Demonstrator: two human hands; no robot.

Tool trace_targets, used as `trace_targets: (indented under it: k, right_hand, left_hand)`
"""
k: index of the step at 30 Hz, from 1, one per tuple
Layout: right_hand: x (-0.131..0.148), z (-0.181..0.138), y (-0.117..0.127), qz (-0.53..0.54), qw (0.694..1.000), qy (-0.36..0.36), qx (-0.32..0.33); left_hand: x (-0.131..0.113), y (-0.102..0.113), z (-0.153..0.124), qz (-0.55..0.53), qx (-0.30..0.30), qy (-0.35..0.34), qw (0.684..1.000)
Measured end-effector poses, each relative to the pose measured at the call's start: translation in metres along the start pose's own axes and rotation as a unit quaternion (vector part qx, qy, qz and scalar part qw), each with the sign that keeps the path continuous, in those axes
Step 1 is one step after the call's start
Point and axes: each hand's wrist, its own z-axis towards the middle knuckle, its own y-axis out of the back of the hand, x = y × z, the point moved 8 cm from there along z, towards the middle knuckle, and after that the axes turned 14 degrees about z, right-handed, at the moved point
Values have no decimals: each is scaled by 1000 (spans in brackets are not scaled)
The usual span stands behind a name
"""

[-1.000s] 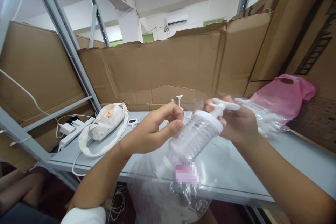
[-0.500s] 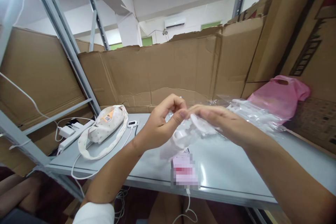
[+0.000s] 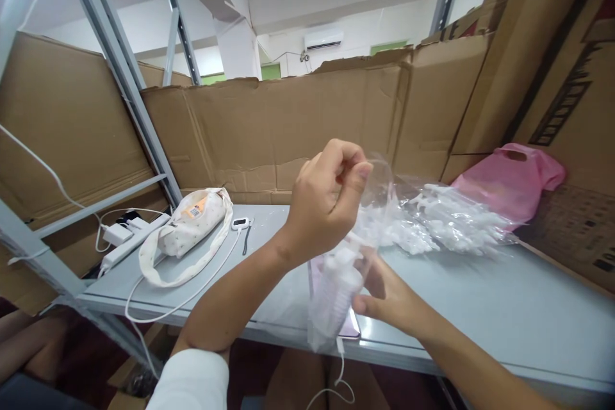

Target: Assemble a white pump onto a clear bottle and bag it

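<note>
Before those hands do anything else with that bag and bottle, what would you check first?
1. Left hand pinches the top of the clear bag: ok.
2. Right hand steadies the bottle low down: ok.
3. Bottle fully inside the bag: cannot tell, the plastic blurs it.
4. Bag mouth closed: cannot tell.
5. Table has bare room under the hands: ok.
6. White cable lies apart from the bag: ok.
</note>
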Motion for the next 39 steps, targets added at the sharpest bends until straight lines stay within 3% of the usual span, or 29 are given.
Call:
trace_targets:
  k: [6, 10, 12, 14, 18, 20, 23, 32, 39]
  right_hand:
    - [-7, -5, 9, 18, 999, -11, -43]
    - [5, -10, 45, 2, 995, -5, -99]
    - [18, -15, 72, -23, 988, 18, -149]
    - [32, -18, 100, -43, 975, 45, -212]
    - [46, -14, 135, -39, 958, 58, -277]
    - [46, -8, 143, -37, 956, 55, -286]
    - [42, 0, 149, -47, 953, 38, -297]
    - [18, 3, 161, -48, 949, -24, -310]
    - [16, 3, 159, -65, 951, -41, -301]
  left_hand:
    - [9, -5, 3, 73, -50, -2, 996]
    - [51, -4, -5, 76, -60, 30, 995]
    - [94, -15, -16, 115, 7, 91, 989]
    - [141, -40, -36, 181, 147, 121, 965]
    - [211, -97, -94, 253, 407, 65, 875]
    - [228, -113, -112, 250, 438, 49, 862]
    - [236, -128, -121, 253, 444, 32, 859]
    - [227, -151, -126, 278, 447, -19, 850]
    - [229, -161, -129, 265, 446, 2, 855]
